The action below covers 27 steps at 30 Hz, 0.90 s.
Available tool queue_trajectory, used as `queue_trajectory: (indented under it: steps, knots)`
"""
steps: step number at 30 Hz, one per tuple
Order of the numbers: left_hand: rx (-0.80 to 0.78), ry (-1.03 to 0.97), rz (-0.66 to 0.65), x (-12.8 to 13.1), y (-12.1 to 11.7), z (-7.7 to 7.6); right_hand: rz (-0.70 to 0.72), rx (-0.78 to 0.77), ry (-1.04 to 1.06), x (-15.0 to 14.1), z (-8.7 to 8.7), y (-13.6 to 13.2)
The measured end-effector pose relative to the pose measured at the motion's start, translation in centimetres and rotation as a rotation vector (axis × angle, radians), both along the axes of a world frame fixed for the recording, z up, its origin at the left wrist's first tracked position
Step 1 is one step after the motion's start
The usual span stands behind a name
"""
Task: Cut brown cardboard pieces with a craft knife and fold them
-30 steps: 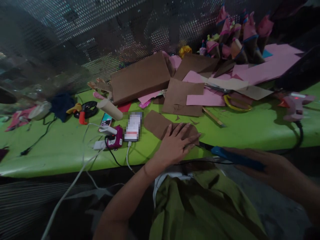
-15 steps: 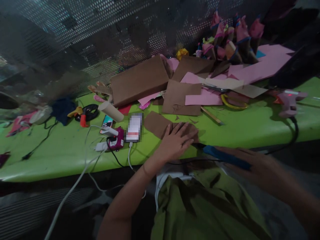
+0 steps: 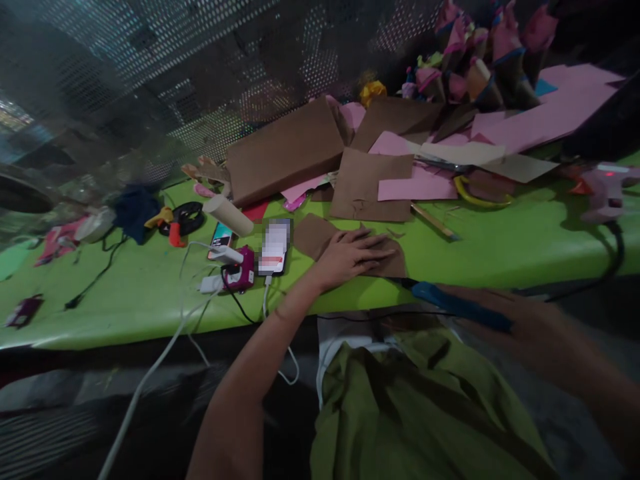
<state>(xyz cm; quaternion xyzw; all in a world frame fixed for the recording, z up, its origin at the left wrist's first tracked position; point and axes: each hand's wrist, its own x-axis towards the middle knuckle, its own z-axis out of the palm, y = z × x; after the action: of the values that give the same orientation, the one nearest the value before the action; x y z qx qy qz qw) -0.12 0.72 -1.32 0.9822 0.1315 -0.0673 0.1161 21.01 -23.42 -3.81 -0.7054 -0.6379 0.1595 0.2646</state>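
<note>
My left hand point(image 3: 345, 259) lies flat with spread fingers on a brown cardboard piece point(image 3: 313, 235), pressing it to the green table near the front edge. The hand covers the middle of the piece. In my right hand point(image 3: 515, 313) is a blue-handled cutter knife point(image 3: 457, 307), held low at the table's edge. Its dark front end points left and reaches the cardboard's right corner; I cannot make out whether the blade is in the cardboard. Small brown scraps point(image 3: 396, 233) lie just behind the piece.
Behind lie a cardboard box point(image 3: 287, 152), pink paper point(image 3: 417, 189), scissors point(image 3: 440, 162) and a pencil point(image 3: 435, 222). A pink glue gun point(image 3: 606, 190) stands at right. Left are a phone point(image 3: 275, 247), a purple power adapter point(image 3: 245, 270) and cables. Several pink-topped paper figures point(image 3: 507, 40) stand at back.
The camera view has shifted slightly. My left hand's fingers have shifted a little on the cardboard, and the knife remains at its right corner.
</note>
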Motion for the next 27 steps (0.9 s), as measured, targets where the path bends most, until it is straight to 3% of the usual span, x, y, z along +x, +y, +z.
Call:
queue_trajectory:
  steps: [20,27]
  knots:
    - [0.029,0.013,-0.011,0.1,-0.1,0.1,-0.041,-0.071,0.147,-1.7,0.6,1.3]
    - [0.082,0.015,-0.022,0.8,-0.2,1.2,-0.033,-0.11,0.077,-0.3,0.4,1.2]
